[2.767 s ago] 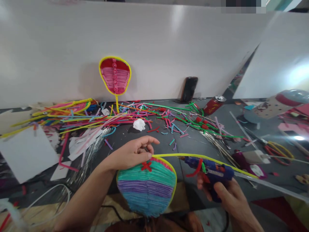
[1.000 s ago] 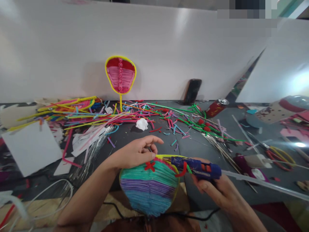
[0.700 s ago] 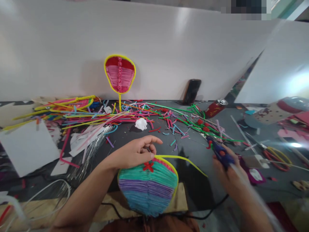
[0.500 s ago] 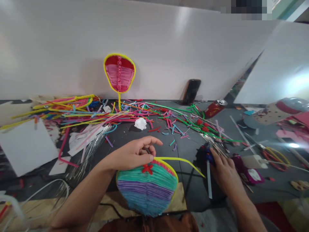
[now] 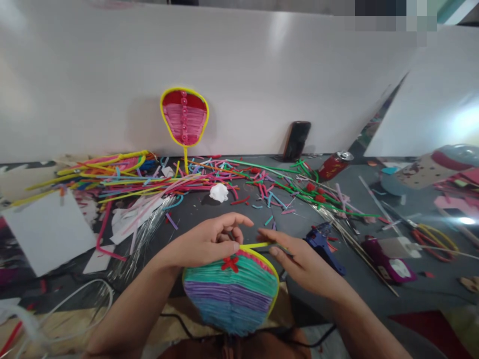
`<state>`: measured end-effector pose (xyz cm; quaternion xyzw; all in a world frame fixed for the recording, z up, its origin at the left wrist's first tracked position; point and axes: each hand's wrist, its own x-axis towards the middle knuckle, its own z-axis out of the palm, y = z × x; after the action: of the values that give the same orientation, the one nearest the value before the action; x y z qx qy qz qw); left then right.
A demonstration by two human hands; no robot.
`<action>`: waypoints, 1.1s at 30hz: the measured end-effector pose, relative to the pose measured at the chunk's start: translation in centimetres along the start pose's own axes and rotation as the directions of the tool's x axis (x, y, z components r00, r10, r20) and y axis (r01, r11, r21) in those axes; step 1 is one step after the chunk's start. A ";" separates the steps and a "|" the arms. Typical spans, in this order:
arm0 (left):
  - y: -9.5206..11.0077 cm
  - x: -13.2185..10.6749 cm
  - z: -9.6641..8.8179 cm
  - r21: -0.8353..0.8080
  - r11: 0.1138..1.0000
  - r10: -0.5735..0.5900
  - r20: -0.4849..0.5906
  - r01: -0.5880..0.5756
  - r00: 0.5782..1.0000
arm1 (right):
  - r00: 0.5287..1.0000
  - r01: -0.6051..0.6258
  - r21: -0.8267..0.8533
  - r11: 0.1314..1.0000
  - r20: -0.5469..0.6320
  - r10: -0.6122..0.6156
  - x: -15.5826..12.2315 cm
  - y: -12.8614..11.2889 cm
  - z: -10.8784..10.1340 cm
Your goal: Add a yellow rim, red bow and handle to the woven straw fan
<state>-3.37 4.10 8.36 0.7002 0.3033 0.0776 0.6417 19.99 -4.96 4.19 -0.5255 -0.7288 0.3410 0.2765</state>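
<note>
A fan-shaped piece [image 5: 230, 294] covered in rows of green, purple and blue pipe cleaner, with a red cross near its top, is tilted up in front of me. My left hand [image 5: 213, 242] pinches its top edge between thumb and fingers, where a yellow pipe cleaner [image 5: 254, 246] comes away from the rim. My right hand [image 5: 295, 257] has its thumb and fingers closed around the loose stretch of that yellow pipe cleaner. Just right of it, a blue glue gun [image 5: 325, 247] lies on the dark table.
A finished pink and red fan [image 5: 185, 117] stands against the white board. Heaped pipe cleaners [image 5: 160, 182], silver wires [image 5: 144, 229] and a crumpled white tissue [image 5: 218, 192] lie ahead. Rightward are a phone [image 5: 297, 141], a red can [image 5: 335, 166], scissors [image 5: 430, 239] and a purple bottle [image 5: 389, 264].
My right hand has let go of the glue gun, which now lies on the table, and has moved left onto the yellow pipe cleaner. My left hand stays at the fan's top edge.
</note>
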 end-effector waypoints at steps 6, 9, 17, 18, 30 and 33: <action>-0.1 0.0 -0.1 -0.009 1.000 -0.008 -0.002 0.008 1.000 | 0.984 -0.007 0.088 0.996 -0.177 0.023 0.4 -1.2 -0.6; -0.2 0.0 -0.2 -0.013 1.000 -0.002 -0.006 0.002 1.000 | 0.962 0.124 -0.019 0.992 -0.241 -0.125 -0.1 -3.0 -0.7; 0.1 0.1 -0.2 -0.039 0.999 -0.029 0.006 0.029 1.000 | 0.903 0.249 -0.244 0.937 -0.293 -0.316 -1.1 -4.2 0.7; 0.1 0.1 -0.2 -0.039 0.999 -0.030 0.007 0.030 1.000 | 0.902 0.244 -0.254 0.936 -0.294 -0.315 -1.2 -4.0 0.9; -0.3 0.2 -0.2 -0.033 0.999 -0.007 -0.003 0.007 1.000 | 0.888 0.205 -0.380 0.902 -0.316 -0.335 -1.5 -3.4 2.1; -0.3 0.2 -0.2 -0.023 1.000 -0.011 -0.009 0.011 1.000 | 0.879 0.216 -0.339 0.916 -0.341 -0.333 -1.4 -3.4 2.5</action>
<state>-3.42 4.42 8.03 0.6907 0.3089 0.0807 0.6489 16.59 -7.54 5.26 -0.5078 -0.7684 0.0750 0.3822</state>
